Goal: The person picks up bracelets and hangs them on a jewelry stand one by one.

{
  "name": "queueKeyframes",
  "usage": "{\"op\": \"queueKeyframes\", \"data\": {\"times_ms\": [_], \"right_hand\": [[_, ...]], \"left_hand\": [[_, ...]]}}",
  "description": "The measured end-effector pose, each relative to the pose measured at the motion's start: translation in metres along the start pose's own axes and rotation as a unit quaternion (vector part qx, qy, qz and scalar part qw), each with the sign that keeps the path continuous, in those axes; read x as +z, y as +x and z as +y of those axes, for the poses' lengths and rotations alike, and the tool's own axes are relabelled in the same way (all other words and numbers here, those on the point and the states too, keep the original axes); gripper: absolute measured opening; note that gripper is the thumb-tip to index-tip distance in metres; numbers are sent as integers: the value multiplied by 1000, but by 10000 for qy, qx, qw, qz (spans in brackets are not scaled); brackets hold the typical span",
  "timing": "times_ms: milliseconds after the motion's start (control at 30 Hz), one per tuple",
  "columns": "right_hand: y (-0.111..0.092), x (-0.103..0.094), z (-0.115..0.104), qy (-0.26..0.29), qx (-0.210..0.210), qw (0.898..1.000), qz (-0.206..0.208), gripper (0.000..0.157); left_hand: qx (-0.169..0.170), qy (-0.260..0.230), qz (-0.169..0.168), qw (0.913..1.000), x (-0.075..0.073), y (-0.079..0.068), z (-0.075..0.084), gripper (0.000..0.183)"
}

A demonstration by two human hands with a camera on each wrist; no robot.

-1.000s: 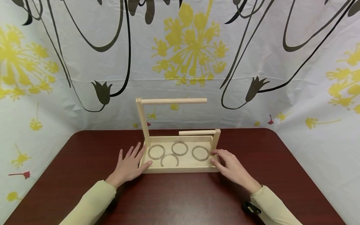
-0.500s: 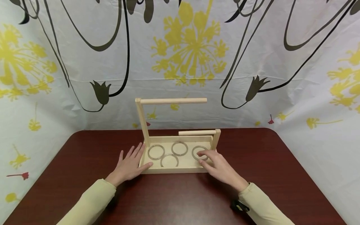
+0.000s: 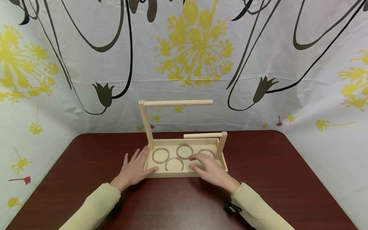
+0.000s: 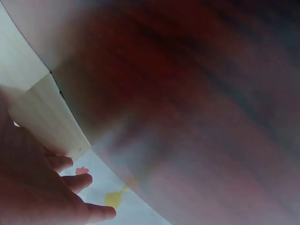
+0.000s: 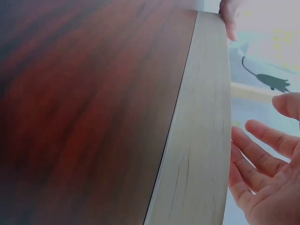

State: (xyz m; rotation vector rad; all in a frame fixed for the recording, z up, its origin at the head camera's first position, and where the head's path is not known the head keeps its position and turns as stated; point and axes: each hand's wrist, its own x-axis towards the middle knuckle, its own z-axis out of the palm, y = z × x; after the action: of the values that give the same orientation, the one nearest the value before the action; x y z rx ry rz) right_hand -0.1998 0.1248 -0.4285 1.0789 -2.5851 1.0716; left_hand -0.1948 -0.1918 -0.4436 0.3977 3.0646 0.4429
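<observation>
A shallow wooden tray (image 3: 164, 174) sits on the table, with a tall post and rod at its left and a shorter post and rod at its right. Several clear rings lie inside, among them a left ring (image 3: 160, 155), a front ring (image 3: 174, 164), a back ring (image 3: 184, 151) and a right ring (image 3: 206, 151) partly hidden by fingers. My left hand (image 3: 133, 170) rests with spread fingers on the tray's left end, thumb across the front corner. My right hand (image 3: 211, 170) is over the tray's right half, fingertips near the back ring. In the right wrist view, its fingers (image 5: 262, 159) are loosely bent and hold nothing.
The tall post carries a long horizontal rod (image 3: 178, 103) pointing right. A shorter rod (image 3: 202, 135) points left from the low post. The dark red table (image 3: 172, 204) ends at a patterned white cloth (image 3: 120, 118) behind and at both sides.
My right hand has moved left, from the tray's right end across the right ring toward the back ring. The left hand stays at the tray's left end, and the rings lie where they were.
</observation>
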Motion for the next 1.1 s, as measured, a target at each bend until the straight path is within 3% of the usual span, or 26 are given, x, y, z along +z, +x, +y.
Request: {"op": "queueKeyframes", "data": {"times_ms": [500,967,1100], "right_hand": [[23,17,-2,439,-197,9983,-342,27],[39,29,-1,318,-349,9965,-696,32],[44,34,-4,134,-211,9964,-810,33]], "left_hand": [[-192,-756,-242,9967,-1,1,3,103],[-355,-1112,-521,9918,-1,1,2,104],[-358,-1142,-521,9914,-1,1,1,103]]}}
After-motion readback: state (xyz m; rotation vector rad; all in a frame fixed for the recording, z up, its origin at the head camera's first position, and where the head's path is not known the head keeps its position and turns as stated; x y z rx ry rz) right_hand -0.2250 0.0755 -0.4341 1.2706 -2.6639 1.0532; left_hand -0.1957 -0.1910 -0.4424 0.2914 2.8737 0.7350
